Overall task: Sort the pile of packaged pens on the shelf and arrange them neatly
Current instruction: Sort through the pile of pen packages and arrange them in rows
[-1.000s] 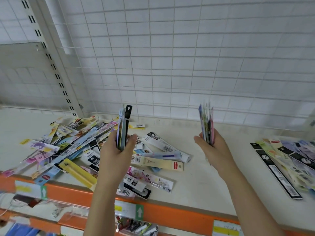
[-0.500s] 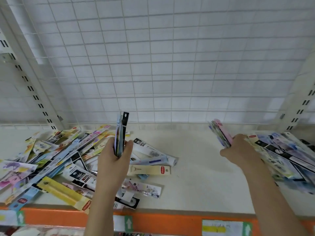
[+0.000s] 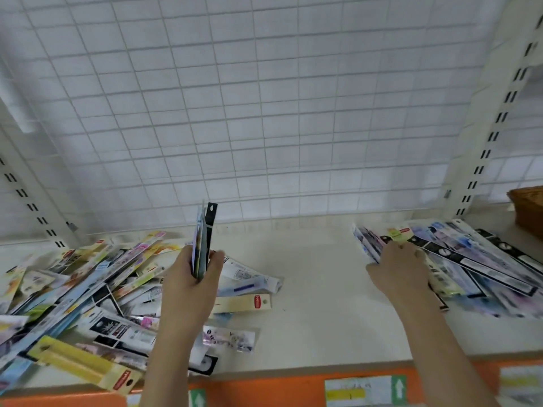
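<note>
A loose pile of packaged pens (image 3: 88, 292) covers the left part of the white shelf (image 3: 317, 292). My left hand (image 3: 191, 286) grips a small upright bundle of pen packs (image 3: 204, 239) just right of that pile. On the right lies a flatter spread of sorted pen packs (image 3: 482, 259). My right hand (image 3: 399, 268) grips another bundle of packs (image 3: 367, 242), tilted low at the left edge of that spread and touching it.
A white wire grid (image 3: 264, 113) backs the shelf, with slotted uprights (image 3: 493, 127) at both sides. The shelf's orange front rail (image 3: 264, 389) carries price labels. A brown wicker basket (image 3: 529, 210) stands at the far right.
My right hand carried its bundle rightward and down from mid-shelf to the sorted spread, tilting it flat. The left hand kept its bundle upright. The view swung to the right.
</note>
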{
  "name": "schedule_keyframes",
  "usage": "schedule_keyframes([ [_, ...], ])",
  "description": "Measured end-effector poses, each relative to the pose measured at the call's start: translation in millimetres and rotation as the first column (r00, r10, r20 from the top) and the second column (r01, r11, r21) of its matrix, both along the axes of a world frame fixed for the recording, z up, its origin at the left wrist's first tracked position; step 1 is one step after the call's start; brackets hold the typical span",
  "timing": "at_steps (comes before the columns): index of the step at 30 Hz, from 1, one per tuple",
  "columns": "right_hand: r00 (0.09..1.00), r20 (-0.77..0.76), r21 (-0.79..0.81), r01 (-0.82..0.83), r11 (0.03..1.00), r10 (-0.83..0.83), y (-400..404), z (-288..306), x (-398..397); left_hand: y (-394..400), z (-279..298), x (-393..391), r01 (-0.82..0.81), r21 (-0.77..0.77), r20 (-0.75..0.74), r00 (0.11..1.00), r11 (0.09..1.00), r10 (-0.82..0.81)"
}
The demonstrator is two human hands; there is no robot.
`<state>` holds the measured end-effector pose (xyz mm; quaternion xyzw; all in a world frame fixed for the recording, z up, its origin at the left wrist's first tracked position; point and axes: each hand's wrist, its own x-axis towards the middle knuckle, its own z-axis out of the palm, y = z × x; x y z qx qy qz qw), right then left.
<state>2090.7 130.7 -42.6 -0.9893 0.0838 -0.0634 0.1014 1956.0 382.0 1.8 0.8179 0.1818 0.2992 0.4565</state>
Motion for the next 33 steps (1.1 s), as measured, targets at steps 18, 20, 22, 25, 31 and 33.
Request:
schedule_keyframes([
  [18, 0.751, -0.043, 0.149, -0.648, 0.747, 0.659, 155.6, 14.2, -30.7, 41.9, 4.2, -46.6, -0.156, 0.018, -0.007, 0.988, 0.988, 0.156],
  [20, 0.731, -0.113, 0.090, -0.667, 0.740, 0.673, 171.7, 17.9, -28.3, 49.5, 3.1, -55.7, -0.193, 0.018, -0.025, 0.981, 0.981, 0.193],
  [22, 0.723, -0.180, 0.052, -0.670, 0.741, 0.667, 184.2, 21.3, -25.9, 57.3, 0.5, -63.0, -0.223, 0.018, -0.038, 0.974, 0.975, 0.224],
  [25, 0.707, -0.273, 0.074, -0.661, 0.746, 0.653, 197.1, 24.0, -20.9, 65.9, -4.7, -71.1, -0.267, 0.002, -0.055, 0.962, 0.964, 0.267],
  [31, 0.661, -0.307, 0.177, -0.668, 0.723, 0.685, 204.0, 22.5, -17.6, 70.5, -12.5, -75.8, -0.290, 0.004, -0.079, 0.954, 0.957, 0.290],
  [33, 0.656, -0.268, 0.131, -0.701, 0.702, 0.705, 202.8, 20.8, -19.0, 70.3, -13.0, -74.2, -0.278, -0.001, -0.074, 0.958, 0.961, 0.277],
])
